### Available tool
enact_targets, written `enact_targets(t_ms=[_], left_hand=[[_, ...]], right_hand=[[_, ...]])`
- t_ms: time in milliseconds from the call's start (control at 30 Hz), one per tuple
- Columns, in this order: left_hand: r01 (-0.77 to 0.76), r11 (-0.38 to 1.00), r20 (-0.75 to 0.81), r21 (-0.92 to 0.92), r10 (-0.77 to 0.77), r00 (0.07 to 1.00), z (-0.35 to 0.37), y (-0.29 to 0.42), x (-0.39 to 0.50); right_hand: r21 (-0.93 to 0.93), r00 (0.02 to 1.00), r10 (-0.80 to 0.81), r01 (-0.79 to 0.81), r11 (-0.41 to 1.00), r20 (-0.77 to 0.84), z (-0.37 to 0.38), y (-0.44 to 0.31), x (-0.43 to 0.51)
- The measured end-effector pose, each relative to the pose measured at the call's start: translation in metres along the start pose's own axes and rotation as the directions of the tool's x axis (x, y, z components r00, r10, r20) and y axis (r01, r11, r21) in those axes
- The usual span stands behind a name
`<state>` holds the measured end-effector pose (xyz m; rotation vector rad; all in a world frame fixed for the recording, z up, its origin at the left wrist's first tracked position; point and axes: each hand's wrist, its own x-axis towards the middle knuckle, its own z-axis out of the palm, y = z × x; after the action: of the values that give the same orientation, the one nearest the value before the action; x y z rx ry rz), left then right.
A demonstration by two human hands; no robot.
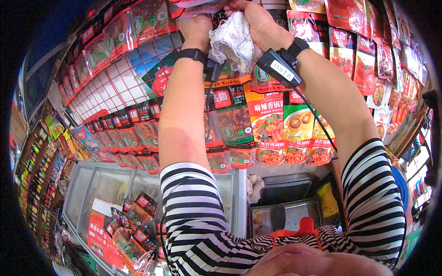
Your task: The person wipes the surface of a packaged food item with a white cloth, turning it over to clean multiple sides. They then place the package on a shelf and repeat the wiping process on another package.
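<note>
Both arms reach up to packaged food pouches on a red wire grid rack. My right hand (pixel 257 20) is raised at the top, with a crumpled white cloth (pixel 232 38) against its palm side; its fingertips are at a dark and red pouch (pixel 200 3) at the picture's edge. My left hand (pixel 196 29) is just left of the cloth, its fingers largely hidden behind that pouch. Below the cloth hang more seasoning pouches (pixel 236 120) in rows. Each wrist wears a black strap with a small device.
A glass-topped chest freezer (pixel 103 183) stands below, bearing a red carton (pixel 100 227) and a pile of loose pouches (pixel 134 227). Dark lidded trays (pixel 286 214) sit beside it. Bottle shelves (pixel 38 179) line the left; a wire grid (pixel 114 86) shows between pouch rows.
</note>
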<state>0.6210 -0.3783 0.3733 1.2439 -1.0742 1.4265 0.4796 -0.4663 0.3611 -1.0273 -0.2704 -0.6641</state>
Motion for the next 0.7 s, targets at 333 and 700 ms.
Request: enact_targets(t_ms=[333, 700], left_hand=[[-0.306, 0.951, 0.437, 0.046, 0.256, 0.862, -0.019, -0.042, 0.032], [-0.315, 0.944, 0.507, -0.097, 0.319, 0.801, -0.017, -0.066, 0.037]], right_hand=[[0.046, 0.998, -0.059, 0.057, 0.997, 0.038, -0.005, 0.001, 0.011], [0.000, 0.992, -0.103, 0.103, 0.995, -0.071, -0.009, -0.012, -0.001]])
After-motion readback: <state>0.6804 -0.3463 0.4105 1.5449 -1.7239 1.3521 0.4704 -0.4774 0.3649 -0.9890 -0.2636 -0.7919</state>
